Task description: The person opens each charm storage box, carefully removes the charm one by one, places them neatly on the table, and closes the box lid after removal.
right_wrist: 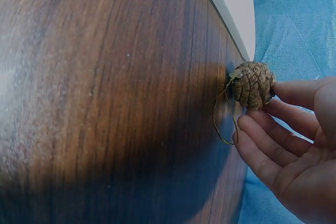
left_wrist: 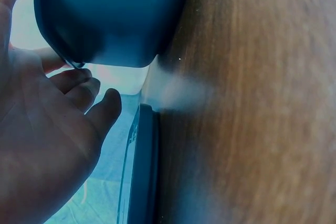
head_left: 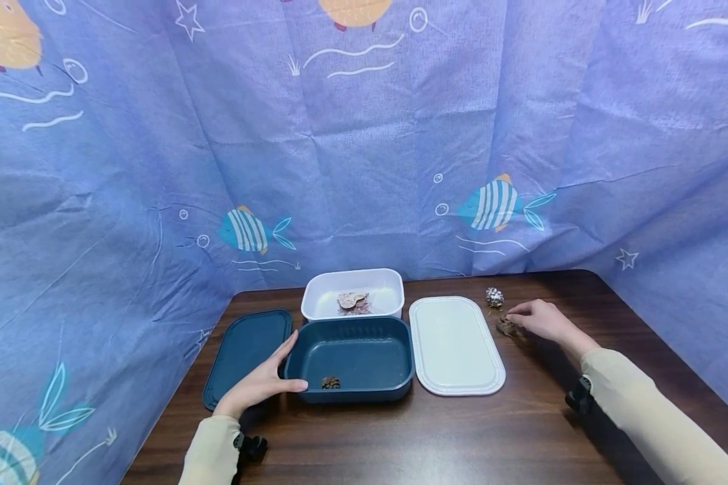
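Note:
My left hand point(head_left: 263, 382) rests at the left end of a dark blue container point(head_left: 358, 396), thumb and fingers spread along its rim. In the left wrist view its fingertips are right at the rim, the lower fingers loosely bent beneath it. A brown pinecone point(head_left: 331, 382) lies inside the container near the front. At the right, my right hand point(head_left: 541, 319) pinches another pinecone point(right_wrist: 254, 85) between thumb and fingers, low over the wooden table point(right_wrist: 131, 87). A thin gold string loop point(right_wrist: 216, 121) hangs from that cone.
A white container point(head_left: 394, 304) behind the dark one holds pale pieces and reddish shreds. The dark blue lid point(head_left: 251, 353) lies at left, the white lid point(head_left: 458, 347) right of the dark container. A white-tipped cone point(head_left: 494, 297) sits behind the right hand. A fish-print curtain point(head_left: 364, 168) surrounds the table.

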Demonstrator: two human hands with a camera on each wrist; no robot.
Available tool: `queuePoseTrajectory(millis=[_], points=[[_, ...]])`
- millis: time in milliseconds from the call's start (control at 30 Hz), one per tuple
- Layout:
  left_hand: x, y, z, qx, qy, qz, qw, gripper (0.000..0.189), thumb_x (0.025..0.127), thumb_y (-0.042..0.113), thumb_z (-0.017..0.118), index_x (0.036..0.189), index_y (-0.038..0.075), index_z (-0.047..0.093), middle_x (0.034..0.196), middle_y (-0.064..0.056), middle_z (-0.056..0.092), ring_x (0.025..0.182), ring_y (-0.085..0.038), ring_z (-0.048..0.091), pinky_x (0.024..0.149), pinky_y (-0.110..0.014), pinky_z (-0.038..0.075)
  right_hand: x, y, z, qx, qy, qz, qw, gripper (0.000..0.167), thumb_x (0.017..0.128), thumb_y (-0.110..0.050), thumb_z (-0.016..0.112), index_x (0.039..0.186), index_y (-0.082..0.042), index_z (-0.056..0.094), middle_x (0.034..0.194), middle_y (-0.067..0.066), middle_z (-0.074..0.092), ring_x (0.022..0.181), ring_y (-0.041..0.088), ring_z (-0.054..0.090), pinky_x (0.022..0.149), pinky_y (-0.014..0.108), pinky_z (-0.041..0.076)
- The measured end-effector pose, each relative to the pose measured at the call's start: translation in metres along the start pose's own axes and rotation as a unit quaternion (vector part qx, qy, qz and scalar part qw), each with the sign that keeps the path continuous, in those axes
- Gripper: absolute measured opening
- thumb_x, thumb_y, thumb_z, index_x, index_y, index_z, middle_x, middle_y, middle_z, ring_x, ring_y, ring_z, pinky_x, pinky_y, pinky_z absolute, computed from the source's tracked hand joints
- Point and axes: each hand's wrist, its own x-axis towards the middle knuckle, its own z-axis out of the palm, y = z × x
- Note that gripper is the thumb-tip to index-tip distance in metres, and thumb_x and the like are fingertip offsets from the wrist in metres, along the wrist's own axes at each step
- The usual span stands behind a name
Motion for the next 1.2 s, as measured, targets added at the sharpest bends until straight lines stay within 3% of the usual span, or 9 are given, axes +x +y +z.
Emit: queuePoseTrajectory(millis=[567,1200], points=[[0.002,-0.003,-0.002,0.006,0.003,-0.006,1.0,0.105,0.089,0.038,0.076,0.164,0.027,0.003,0.169,-0.009,-0.003,0.153,-0.039,-0.002,0.112,-0.073,0.015,0.0,0.001,-0.003,0.004,0.016,-0.007,0.9998,0.031,0.098,-0.02,0.063,0.111,0.006,0.074,0.109,0.024,0.072,0.112,0.049,0.061,0.093,0.06,0.047],[0.002,-0.005,-0.001,0.003,-0.002,0.004,1.0,0.105,0.089,0.036,0.077,0.164,0.028,0.004,0.169,-0.01,-0.004,0.153,-0.04,-0.003,0.111,-0.073,0.017,0.007,-0.012,-0.017,0.021,0.023,-0.008,0.9995,0.034,0.1,-0.023,0.062,0.114,0.006,0.073,0.111,0.022,0.072,0.11,0.042,0.063,0.094,0.056,0.048]])
